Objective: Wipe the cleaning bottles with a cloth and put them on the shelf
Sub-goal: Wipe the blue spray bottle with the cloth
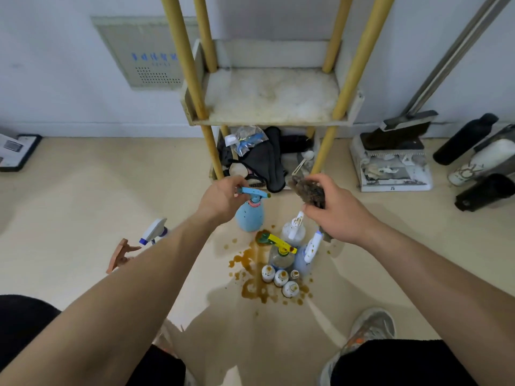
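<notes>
**Blue bottle in left hand, cloth in right**

Floor, left: orange sprayer (120,254) and white sprayer (155,232) close together, partly hidden by the left forearm. Left hand (223,196) is curled round the trigger head of the blue bottle (249,218). The bottle is upright in front of the shelf (273,98); cannot tell whether it is lifted or on the floor. The shelf's middle tier is stained. Right hand (333,211) grips a brown cloth (308,190), near the bottle but apart from it. Below: yellow-trigger bottle (280,256), white bottle (292,232) and small bottles (281,277) grouped in a brown spill (250,259). Right, by the wall: dustpan (393,165).
</notes>
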Demonstrator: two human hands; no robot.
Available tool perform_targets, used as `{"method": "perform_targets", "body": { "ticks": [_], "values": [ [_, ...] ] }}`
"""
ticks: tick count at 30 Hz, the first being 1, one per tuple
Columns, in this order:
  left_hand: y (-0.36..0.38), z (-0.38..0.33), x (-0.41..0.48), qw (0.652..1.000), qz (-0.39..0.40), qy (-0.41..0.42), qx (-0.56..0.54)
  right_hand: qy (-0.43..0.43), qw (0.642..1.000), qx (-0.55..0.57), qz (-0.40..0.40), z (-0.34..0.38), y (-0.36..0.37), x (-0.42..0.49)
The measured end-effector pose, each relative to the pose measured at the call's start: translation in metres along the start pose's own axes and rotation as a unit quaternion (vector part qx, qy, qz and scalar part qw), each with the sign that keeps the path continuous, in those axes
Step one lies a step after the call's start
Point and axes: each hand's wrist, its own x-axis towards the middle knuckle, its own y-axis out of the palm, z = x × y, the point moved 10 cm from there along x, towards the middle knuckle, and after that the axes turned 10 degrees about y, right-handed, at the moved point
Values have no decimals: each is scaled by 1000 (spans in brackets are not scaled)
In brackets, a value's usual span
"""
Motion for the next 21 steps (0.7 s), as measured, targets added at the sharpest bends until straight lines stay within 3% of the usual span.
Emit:
{"method": "perform_targets", "body": {
  "ticks": [5, 12, 16, 21],
  "values": [
    [-84, -56, -17, 998, -16, 47, -48, -109, 992, 45, -35, 76, -29, -27],
    [-162, -119, -61, 973, -56, 116, -190, -271, 954, -43, -121, 169, -45, -78],
    [-169, -120, -77, 951, -107, 92, -274, -283, 948, -71, -131, 168, -35, -85],
    [-165, -112, -83, 922, -149, 52, -353, -292, 944, -27, -155, 148, -46, -77]
  ]
}}
